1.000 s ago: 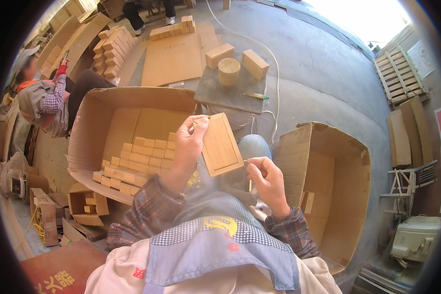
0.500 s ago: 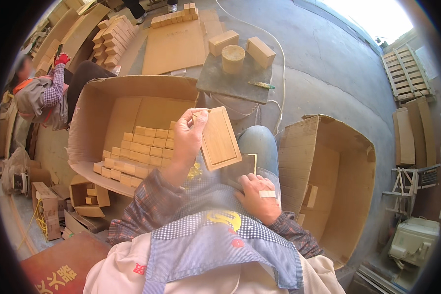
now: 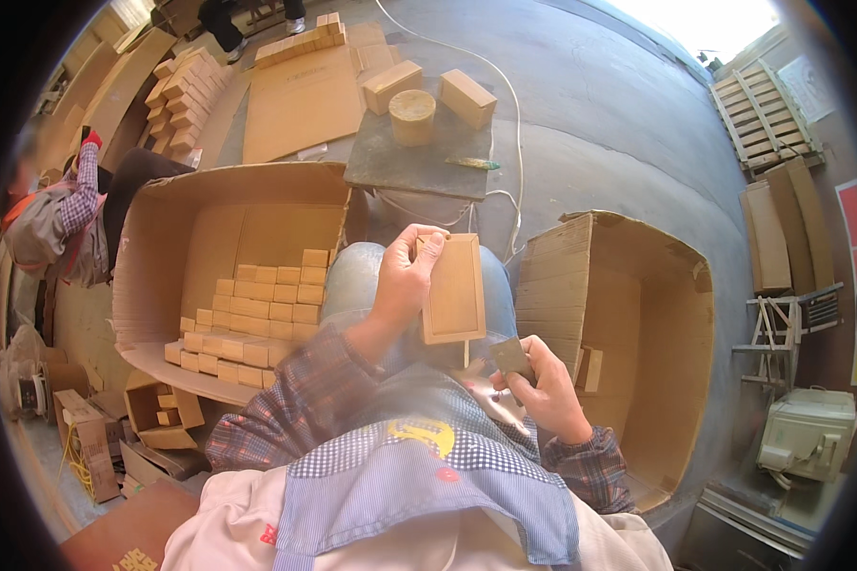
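My left hand (image 3: 409, 276) pinches a pale wooden box (image 3: 452, 290) by its upper left corner. The box stands nearly upright over my lap, its framed, sunken face turned toward me. My right hand (image 3: 548, 390) is closed on a small flat grey-brown piece (image 3: 511, 356), perhaps sandpaper, just right of the box's lower end and apart from it. Below that hand, something shiny on my lap is blurred. At my left, a large open carton (image 3: 229, 181) holds stacked rows of wooden blocks (image 3: 248, 319).
A second carton (image 3: 552, 285), at my right, has a few wooden pieces inside. Ahead, a low dark table (image 3: 390, 167) carries a round wooden block (image 3: 412, 117) and two wooden boxes. A pale cable (image 3: 516, 124) runs over the floor. Another person (image 3: 67, 219) sits at the far left.
The wooden box has moved right and been turned more upright in my left hand. My right hand has lifted off my lap, and the small flat piece now shows in it. The view has shifted slightly.
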The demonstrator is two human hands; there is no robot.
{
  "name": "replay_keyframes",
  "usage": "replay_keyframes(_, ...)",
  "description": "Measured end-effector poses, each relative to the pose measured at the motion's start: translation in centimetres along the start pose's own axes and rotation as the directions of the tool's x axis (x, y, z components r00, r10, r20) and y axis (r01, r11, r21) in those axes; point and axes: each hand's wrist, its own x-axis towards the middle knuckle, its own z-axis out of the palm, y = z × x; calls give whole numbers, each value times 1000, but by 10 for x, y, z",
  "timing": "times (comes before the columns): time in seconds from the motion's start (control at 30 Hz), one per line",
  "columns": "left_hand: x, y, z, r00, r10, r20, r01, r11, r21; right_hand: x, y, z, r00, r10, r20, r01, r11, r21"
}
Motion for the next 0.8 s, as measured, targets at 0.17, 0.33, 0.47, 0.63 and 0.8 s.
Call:
replay_keyframes(0.17, 14, -25, 24, 999, 21, 31, -26, 989, 146, 38, 25, 2, 975, 172, -138, -146, 973, 180)
replay_keyframes(0.33, 14, -31, 26, 999, 23, 36, -31, 973, 227, 77, 37, 8, 973, -40, -229, 98, 964, 247)
replay_keyframes(0.47, 11, -31, 26, 999, 49, 24, -53, 968, 244, 76, 41, 8, 986, 130, -101, -105, 969, 226)
replay_keyframes(0.63, 15, -32, 28, 999, 43, 24, -47, 972, 229, 75, 39, 12, 981, -1, -193, 32, 987, 159)
replay_keyframes(0.8, 11, -31, 29, 997, 58, 49, -68, 967, 245, 74, 32, 17, 930, -90, -357, 134, 986, 101)
